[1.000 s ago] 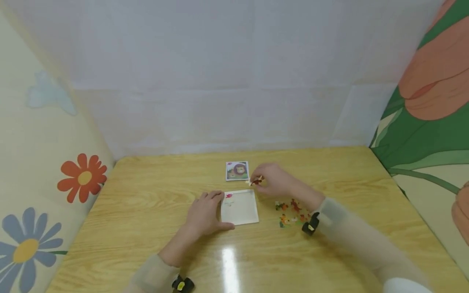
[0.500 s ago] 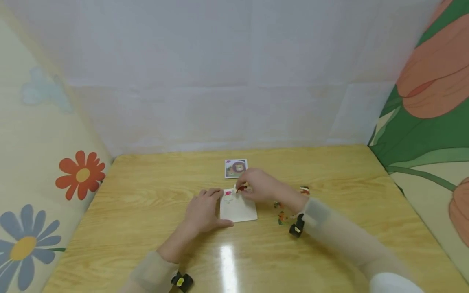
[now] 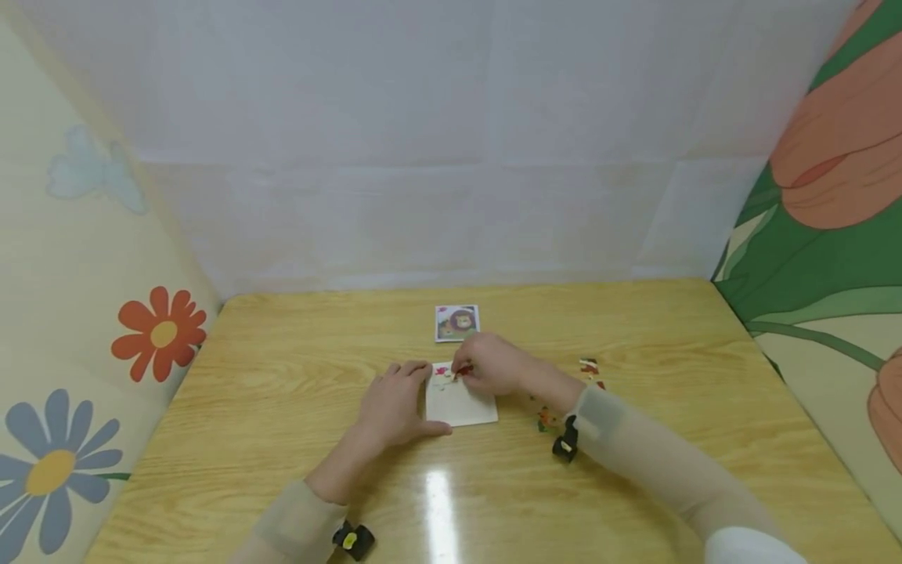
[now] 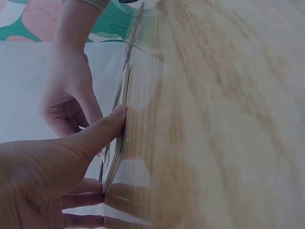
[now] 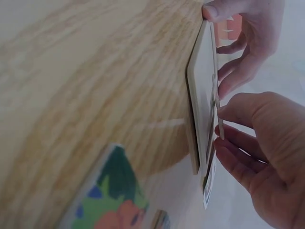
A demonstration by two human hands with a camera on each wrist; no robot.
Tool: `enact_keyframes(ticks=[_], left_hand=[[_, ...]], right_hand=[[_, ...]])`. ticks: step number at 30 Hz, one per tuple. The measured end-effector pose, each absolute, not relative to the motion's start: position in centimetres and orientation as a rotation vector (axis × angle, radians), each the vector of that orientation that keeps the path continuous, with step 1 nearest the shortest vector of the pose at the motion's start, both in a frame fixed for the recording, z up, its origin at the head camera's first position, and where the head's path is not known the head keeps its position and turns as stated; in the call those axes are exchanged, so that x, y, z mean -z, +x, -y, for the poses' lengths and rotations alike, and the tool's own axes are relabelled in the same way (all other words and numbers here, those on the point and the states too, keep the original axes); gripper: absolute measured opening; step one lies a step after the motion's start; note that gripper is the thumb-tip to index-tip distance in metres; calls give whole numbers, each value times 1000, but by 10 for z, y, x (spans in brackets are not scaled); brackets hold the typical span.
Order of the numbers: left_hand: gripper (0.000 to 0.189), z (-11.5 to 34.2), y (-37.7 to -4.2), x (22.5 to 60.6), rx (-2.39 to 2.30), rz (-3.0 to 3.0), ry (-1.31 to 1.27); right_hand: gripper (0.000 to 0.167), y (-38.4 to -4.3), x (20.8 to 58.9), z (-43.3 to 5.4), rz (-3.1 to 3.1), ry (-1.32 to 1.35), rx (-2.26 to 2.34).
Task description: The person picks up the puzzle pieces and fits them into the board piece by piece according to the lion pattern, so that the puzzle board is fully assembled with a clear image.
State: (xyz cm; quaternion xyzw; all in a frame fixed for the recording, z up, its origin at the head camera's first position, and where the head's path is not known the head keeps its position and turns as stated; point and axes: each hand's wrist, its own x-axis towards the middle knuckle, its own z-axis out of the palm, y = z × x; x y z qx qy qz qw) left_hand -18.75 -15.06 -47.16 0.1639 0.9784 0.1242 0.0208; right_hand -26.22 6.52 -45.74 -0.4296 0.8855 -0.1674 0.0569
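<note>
A square white puzzle tray (image 3: 461,409) lies on the wooden table, with a few pieces along its far left part, one bearing a pink shape (image 3: 441,371). My left hand (image 3: 396,403) holds the tray, its thumb on the near edge and its fingers at the left side; the left wrist view shows the thumb (image 4: 107,125) against the rim. Over the tray's far part, my right hand (image 3: 496,364) pinches a dark red puzzle piece (image 3: 463,371) between thumb and fingers. Seen edge-on in the right wrist view, that piece (image 5: 221,128) is close to the tray surface; contact is unclear.
Behind the tray lies a square picture card (image 3: 456,323) with a lion. Loose puzzle pieces (image 3: 546,421) lie to the right, partly hidden under the right forearm, and another piece (image 3: 588,366) lies farther back. A white cloth (image 3: 423,227) hangs behind the table.
My right hand has moved left and nearer, from beside the lion card to over the tray, carrying the puzzle piece. The left hand has stayed on the tray.
</note>
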Motion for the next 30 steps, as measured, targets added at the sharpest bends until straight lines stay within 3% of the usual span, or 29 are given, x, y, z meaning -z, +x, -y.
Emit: enact_keyframes(ticks=[25, 30], left_hand=[[112, 150, -187, 472, -417, -3046, 503], [102, 151, -185, 473, -415, -3052, 517]], right_hand=[[17, -254, 459, -59, -2747, -1366, 408], [16, -252, 459, -59, -2766, -1401, 385]])
